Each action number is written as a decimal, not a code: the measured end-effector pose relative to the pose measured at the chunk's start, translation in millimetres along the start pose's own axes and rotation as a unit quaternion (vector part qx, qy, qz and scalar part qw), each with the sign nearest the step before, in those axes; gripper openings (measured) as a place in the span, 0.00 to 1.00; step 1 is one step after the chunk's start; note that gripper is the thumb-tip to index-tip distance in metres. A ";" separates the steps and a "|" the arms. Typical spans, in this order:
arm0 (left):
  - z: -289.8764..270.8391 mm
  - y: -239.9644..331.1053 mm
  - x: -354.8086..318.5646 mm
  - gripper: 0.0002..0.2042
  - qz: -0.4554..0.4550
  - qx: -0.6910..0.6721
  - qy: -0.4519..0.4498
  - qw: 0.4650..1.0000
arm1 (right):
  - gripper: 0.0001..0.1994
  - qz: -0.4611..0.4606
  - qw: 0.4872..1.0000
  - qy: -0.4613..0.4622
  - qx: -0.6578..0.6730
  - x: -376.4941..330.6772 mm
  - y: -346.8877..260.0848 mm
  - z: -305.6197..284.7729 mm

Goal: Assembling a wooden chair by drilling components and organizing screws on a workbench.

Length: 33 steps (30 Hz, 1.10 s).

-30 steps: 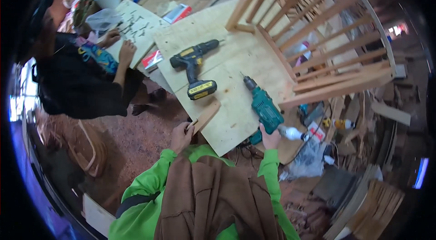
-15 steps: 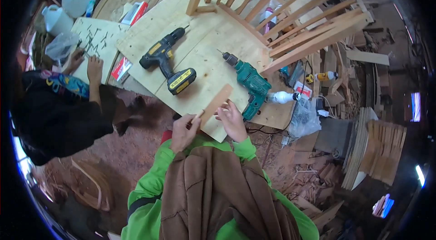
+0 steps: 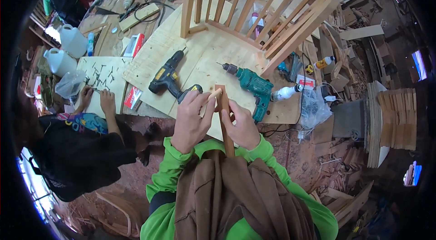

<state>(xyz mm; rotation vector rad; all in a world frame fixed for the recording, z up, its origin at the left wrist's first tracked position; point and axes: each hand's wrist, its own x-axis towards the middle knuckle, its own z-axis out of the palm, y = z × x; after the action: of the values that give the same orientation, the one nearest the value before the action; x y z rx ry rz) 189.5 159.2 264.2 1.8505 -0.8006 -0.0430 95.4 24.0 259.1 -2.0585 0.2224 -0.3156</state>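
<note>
At the centre of the frame I see my left hand [image 3: 190,119] pinching a small wooden dowel [image 3: 214,96] against the top of an upright wooden strip [image 3: 225,122]. My right hand [image 3: 243,126] is closed around that strip. Just beyond, on the plywood bench [image 3: 200,58], lie 2 drills: green [image 3: 254,88] and black-yellow [image 3: 170,79].

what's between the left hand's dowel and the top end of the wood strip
Nothing visible. The left hand holds the dowel right at the top end of the wood strip, which the right hand grips.
</note>
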 end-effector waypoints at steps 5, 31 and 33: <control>-9.8 5.2 -2.4 0.07 0.043 0.033 0.007 0.998 | 0.12 -0.021 1.000 -0.016 -0.008 -4.5 1.5 1.7; 52.4 -64.8 -89.3 0.16 -0.251 -0.422 0.105 0.865 | 0.08 0.139 0.936 0.051 0.319 8.5 17.0 64.0; 54.0 -65.2 -86.9 0.15 -0.221 -0.398 0.143 0.879 | 0.08 0.133 0.933 0.050 0.331 11.2 24.4 76.0</control>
<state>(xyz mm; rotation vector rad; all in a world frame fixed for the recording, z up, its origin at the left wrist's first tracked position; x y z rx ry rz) 134.1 175.6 157.5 1.1629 -0.0851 -0.3341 129.3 71.8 203.9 -1.3271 0.3934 -0.2801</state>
